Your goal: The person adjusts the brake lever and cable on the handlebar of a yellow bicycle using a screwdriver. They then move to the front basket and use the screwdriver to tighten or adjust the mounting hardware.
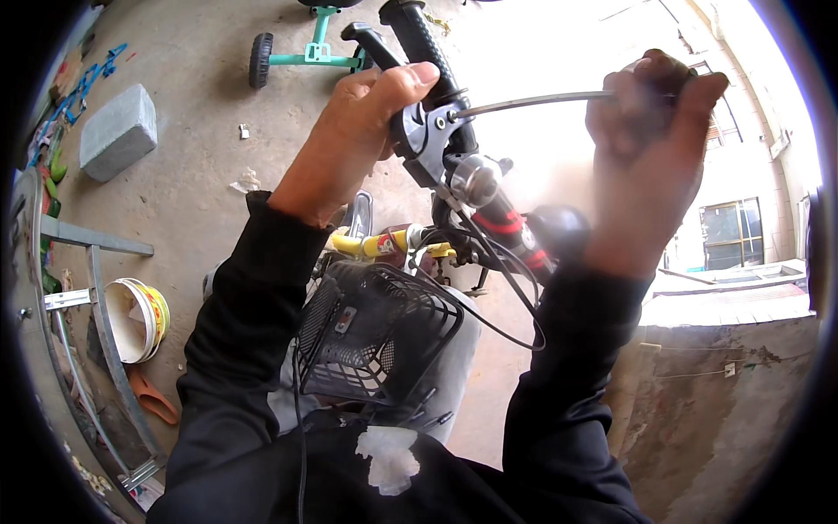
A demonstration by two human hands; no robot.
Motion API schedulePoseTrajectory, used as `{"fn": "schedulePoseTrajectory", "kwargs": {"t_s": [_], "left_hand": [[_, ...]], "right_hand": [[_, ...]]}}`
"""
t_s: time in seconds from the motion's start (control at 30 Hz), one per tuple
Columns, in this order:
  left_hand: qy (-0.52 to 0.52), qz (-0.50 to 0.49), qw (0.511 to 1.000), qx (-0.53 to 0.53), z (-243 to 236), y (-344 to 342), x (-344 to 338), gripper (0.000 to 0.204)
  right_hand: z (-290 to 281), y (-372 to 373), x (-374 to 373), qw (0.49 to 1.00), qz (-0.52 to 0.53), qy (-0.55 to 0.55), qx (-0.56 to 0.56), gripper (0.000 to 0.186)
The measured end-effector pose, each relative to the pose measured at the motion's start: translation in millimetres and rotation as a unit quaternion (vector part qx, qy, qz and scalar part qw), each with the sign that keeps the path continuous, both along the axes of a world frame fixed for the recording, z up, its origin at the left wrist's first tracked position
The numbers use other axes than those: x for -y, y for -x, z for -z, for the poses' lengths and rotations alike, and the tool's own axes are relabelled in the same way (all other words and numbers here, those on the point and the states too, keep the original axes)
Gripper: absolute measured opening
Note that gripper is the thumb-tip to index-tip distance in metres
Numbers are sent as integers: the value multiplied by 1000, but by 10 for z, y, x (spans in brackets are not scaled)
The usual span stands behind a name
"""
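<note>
We take the black basket (319,321), close in front of the body, as the reference for all positions. The brake lever (423,144) is beyond the basket and slightly to its right, mounted on the handlebar (419,39).

Hand state: our left hand (368,106) grasps the brake lever at its bracket, thumb laid over the top; its fingertips are hidden. Our right hand (650,127), blurred, is closed around the outer end of a thin metal rod (541,102). The rod's near end meets a bolt (452,116) on the bracket; we cannot confirm full seating.

Progress: the lever, the grip and the round bell (477,181) are already on the bar. In our judgement, the work at the bolt is under way and not finished; how tight the bolt is, and how much turning remains, cannot be read here.

Clearance: beyond the basket and to its left, concrete floor stretches toward a grey block (120,131), leaving room around the left elbow. A small teal wheeled frame (316,54) stands directly beyond the basket, past the handlebar. To the right of the basket, a low wall (724,393) bounds the area. A looped cable (526,347) hangs just right of the basket, near our right sleeve; we judge it a possible snag for a wide sweep.
</note>
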State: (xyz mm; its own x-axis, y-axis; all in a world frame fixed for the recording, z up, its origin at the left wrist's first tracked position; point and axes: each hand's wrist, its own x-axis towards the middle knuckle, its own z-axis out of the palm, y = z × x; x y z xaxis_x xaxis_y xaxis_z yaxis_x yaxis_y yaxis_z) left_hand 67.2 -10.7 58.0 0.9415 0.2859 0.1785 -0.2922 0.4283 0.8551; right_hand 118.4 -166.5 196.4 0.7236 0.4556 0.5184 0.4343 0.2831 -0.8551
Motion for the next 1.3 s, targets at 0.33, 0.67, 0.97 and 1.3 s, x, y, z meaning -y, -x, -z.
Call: {"fn": "schedulePoseTrajectory", "kwargs": {"t_s": [0.33, 0.67, 0.97, 1.3], "left_hand": [[5, -10, 1000, 23, 6, -37, 34, 33], [-6, -16, 1000, 7, -20, 11, 14, 32], [-36, 52, 998, -25, -26, 6, -51, 33], [19, 16, 1000, 15, 11, -37, -2, 34]], "right_hand": [[-87, 155, -57, 980, 166, 100, 34, 52], [-379, 219, -39, 965, 135, 208, -86, 44], [-723, 36, 270, 991, 106, 78, -19, 36], [-175, 253, 637, 992, 67, 43, -100, 43]]}}
